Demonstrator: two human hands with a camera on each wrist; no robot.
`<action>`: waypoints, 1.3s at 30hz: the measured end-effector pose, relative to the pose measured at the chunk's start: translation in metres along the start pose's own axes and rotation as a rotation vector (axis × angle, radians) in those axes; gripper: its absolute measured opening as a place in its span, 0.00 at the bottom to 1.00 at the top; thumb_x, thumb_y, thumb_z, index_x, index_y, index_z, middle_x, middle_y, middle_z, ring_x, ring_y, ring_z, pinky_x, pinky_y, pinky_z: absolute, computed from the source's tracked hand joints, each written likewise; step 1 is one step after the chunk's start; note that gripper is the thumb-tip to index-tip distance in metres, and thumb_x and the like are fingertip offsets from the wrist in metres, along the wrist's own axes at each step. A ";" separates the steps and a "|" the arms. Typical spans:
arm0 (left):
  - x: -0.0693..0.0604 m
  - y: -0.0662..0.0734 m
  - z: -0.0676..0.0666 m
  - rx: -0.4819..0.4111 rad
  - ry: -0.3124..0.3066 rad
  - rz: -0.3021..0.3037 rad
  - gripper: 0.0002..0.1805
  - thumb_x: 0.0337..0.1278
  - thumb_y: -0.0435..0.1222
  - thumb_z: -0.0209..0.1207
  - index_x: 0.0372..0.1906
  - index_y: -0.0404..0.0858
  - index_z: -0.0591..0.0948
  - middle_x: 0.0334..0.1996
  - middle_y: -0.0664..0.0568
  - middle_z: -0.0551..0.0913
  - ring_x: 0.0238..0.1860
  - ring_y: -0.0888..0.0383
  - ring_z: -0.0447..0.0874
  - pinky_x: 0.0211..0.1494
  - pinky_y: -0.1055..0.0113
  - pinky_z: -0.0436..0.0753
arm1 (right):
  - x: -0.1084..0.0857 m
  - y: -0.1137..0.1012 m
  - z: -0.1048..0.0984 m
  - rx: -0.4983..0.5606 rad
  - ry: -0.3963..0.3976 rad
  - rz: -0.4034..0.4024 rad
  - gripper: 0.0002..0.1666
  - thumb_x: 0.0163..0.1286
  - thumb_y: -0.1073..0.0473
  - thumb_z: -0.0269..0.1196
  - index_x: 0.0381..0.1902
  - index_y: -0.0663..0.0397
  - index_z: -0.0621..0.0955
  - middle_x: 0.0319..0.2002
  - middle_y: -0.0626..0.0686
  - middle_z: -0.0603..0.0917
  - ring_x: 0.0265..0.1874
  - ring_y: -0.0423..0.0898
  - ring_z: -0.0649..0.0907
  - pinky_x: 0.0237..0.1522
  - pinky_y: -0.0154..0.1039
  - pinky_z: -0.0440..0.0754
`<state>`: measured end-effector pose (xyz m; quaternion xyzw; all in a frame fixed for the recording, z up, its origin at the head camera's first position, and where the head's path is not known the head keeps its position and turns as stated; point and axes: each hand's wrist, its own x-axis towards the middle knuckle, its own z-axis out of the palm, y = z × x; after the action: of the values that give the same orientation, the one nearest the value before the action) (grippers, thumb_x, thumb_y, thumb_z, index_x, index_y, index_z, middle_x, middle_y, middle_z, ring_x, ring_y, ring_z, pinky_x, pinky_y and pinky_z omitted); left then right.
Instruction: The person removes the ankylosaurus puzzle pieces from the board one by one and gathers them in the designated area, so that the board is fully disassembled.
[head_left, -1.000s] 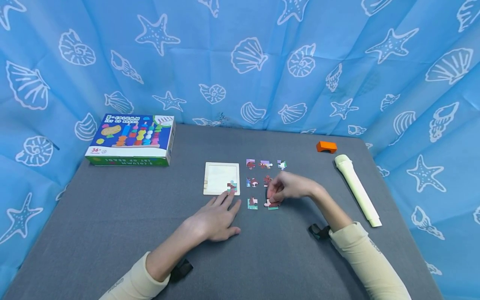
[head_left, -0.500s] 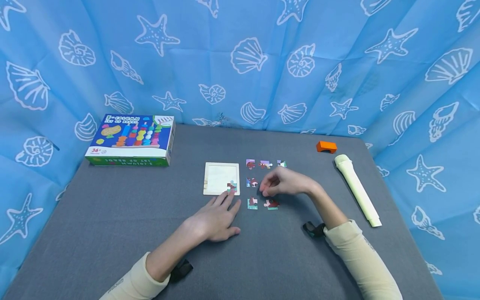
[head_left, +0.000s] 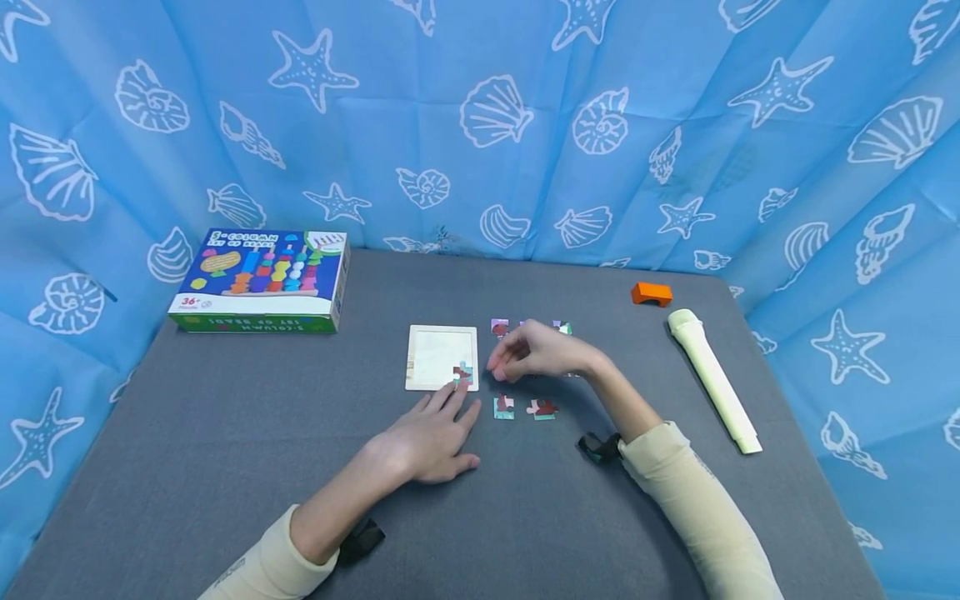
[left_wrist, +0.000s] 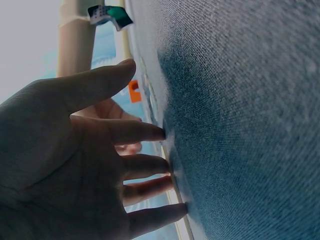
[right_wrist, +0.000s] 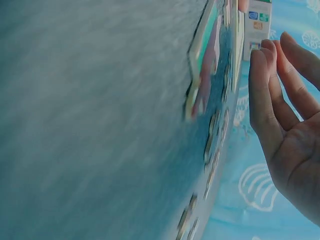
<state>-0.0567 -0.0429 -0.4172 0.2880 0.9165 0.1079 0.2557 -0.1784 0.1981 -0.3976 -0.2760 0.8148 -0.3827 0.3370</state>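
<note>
A shallow wooden puzzle board (head_left: 431, 354) lies in the middle of the table with one jigsaw piece (head_left: 462, 372) in its lower right corner. My left hand (head_left: 431, 437) rests at the board's near edge, fingers spread and straight; the left wrist view shows this hand (left_wrist: 95, 155) palm side. Just right of the board, my right hand (head_left: 542, 350) hovers over the loose pieces and hides the middle ones. In the right wrist view, nothing shows between that hand's (right_wrist: 292, 130) loosely bent fingers. Two loose pieces, a left one (head_left: 504, 407) and a right one (head_left: 543, 408), lie below it.
A boxed bead set (head_left: 262, 279) stands at the back left. On the right are an orange arch block (head_left: 652, 293) and a pale-green stick (head_left: 712, 379). More pieces, including a purple-and-brown one (head_left: 499, 326), lie behind the right hand. A blue shell-print curtain (head_left: 495, 183) encloses the table.
My right hand has left the lower right loose piece and moved left and slightly away from me, toward the board. That piece stays on the table. The left hand has not moved.
</note>
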 end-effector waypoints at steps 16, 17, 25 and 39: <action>-0.008 0.008 -0.011 0.046 -0.010 -0.015 0.44 0.78 0.58 0.60 0.87 0.41 0.62 0.91 0.42 0.45 0.92 0.45 0.44 0.90 0.43 0.60 | 0.048 -0.018 0.010 -0.101 0.002 0.060 0.09 0.74 0.66 0.69 0.48 0.62 0.90 0.34 0.55 0.91 0.27 0.42 0.86 0.34 0.35 0.86; -0.009 0.009 -0.011 0.046 -0.010 -0.015 0.44 0.79 0.58 0.60 0.87 0.42 0.62 0.91 0.42 0.45 0.92 0.45 0.44 0.90 0.43 0.60 | 0.049 -0.019 0.011 -0.111 0.002 0.064 0.08 0.74 0.66 0.70 0.47 0.62 0.90 0.34 0.55 0.91 0.27 0.42 0.86 0.34 0.36 0.88; -0.006 0.006 -0.008 0.050 -0.006 -0.001 0.43 0.80 0.58 0.58 0.86 0.40 0.63 0.90 0.40 0.48 0.92 0.43 0.45 0.90 0.45 0.60 | 0.052 -0.020 0.014 -0.122 0.017 0.072 0.06 0.72 0.66 0.71 0.45 0.60 0.89 0.33 0.52 0.89 0.28 0.41 0.87 0.35 0.35 0.88; -0.010 0.010 -0.013 0.044 -0.022 -0.006 0.42 0.80 0.57 0.58 0.86 0.40 0.64 0.90 0.40 0.50 0.92 0.44 0.45 0.90 0.49 0.62 | 0.046 -0.017 0.013 -0.039 0.047 0.011 0.06 0.75 0.68 0.68 0.46 0.63 0.88 0.33 0.57 0.90 0.31 0.46 0.90 0.38 0.40 0.90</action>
<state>-0.0520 -0.0415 -0.3987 0.2918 0.9167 0.0837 0.2598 -0.1935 0.1506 -0.4058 -0.2691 0.8311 -0.3713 0.3146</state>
